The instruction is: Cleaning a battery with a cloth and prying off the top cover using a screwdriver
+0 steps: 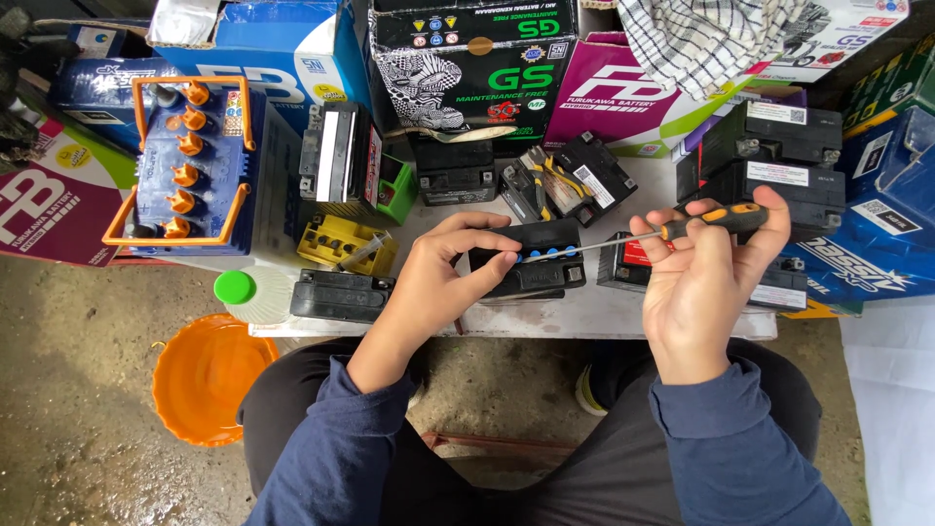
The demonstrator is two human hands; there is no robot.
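My left hand [443, 278] grips the left side of a small black battery [541, 268] with a row of blue caps on top, which stands on the white bench [604, 317]. My right hand [706, 278] holds a screwdriver [672, 232] with a black and orange handle. Its thin metal shaft points left, and its tip reaches over the blue caps.
Several small black batteries lie around the bench, with pliers [545, 180] on one. A blue battery with orange caps and frame [185, 161] stands at the left. Cardboard boxes line the back. A green-capped bottle [248, 292] and an orange bowl [205, 375] sit near my left knee.
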